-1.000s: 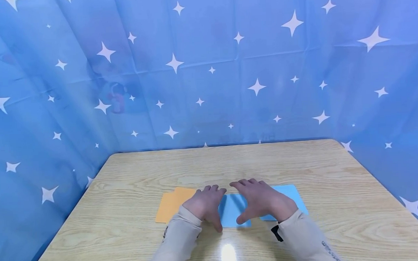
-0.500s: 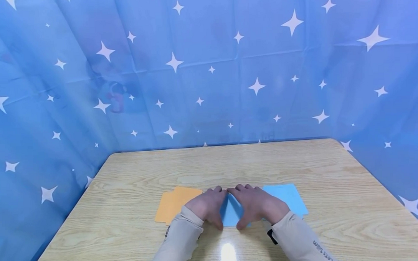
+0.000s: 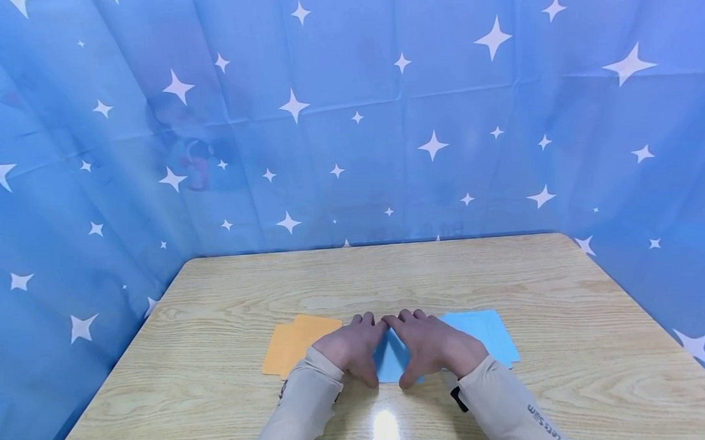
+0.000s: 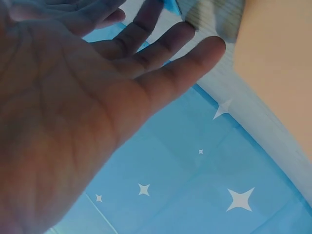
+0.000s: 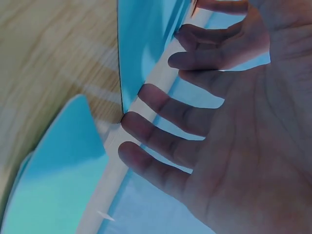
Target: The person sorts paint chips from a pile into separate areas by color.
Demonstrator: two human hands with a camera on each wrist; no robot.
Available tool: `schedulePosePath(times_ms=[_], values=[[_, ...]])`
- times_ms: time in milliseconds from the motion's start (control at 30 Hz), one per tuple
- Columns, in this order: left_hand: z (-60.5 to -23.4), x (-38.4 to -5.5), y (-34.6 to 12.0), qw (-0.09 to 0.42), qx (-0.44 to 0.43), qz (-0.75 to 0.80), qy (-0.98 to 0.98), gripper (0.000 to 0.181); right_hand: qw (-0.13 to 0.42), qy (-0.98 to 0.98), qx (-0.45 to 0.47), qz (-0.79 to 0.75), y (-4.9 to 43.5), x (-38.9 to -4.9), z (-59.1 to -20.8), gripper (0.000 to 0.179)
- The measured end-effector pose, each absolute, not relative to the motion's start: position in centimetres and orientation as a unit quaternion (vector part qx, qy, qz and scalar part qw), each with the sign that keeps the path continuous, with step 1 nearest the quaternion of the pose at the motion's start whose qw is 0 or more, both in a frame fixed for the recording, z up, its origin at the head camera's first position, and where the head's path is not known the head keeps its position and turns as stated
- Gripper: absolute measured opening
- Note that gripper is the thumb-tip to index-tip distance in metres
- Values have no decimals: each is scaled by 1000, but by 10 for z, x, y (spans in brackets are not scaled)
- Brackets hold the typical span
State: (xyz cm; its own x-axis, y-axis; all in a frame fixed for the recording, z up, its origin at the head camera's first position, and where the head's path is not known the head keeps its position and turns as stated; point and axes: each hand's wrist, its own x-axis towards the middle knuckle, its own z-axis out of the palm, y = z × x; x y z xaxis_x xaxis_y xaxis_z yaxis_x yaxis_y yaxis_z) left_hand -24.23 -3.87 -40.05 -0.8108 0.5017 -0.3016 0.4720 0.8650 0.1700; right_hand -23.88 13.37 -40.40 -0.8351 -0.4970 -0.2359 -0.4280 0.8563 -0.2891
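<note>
A light-blue card lies flat in the middle, partly covered by both hands. My left hand reaches over its left side and my right hand over its right side. Their index fingertips meet or nearly meet above the card's far part, with the thumbs apart near its front edge. In the right wrist view, the right hand's spread fingers come close to the blue card; whether they touch it is unclear. The left palm shows its fingers extended, gripping nothing visible.
Overlapping orange cards lie left of the left hand. More light-blue cards overlap at the right, partly behind the right hand. The wooden table ends at a blue star-patterned curtain.
My right hand has come left and slightly nearer, bringing its fingertips to the left hand's. The left hand has shifted slightly right. Over the last half second both hands have stayed nearly still.
</note>
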Motion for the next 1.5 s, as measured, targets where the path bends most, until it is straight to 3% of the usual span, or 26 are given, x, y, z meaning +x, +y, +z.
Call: schedulePosePath(times_ms=[400, 700, 1500], values=[[-402, -244, -40, 171, 261, 48, 949, 107, 178, 942, -238, -156, 139, -241, -408, 105], [-405, -247, -41, 174, 270, 62, 945, 108, 158, 945, -252, -135, 140, -244, -410, 105], [-405, -248, -41, 183, 271, 53, 944, 108, 174, 953, -221, -114, 143, -249, -411, 108]])
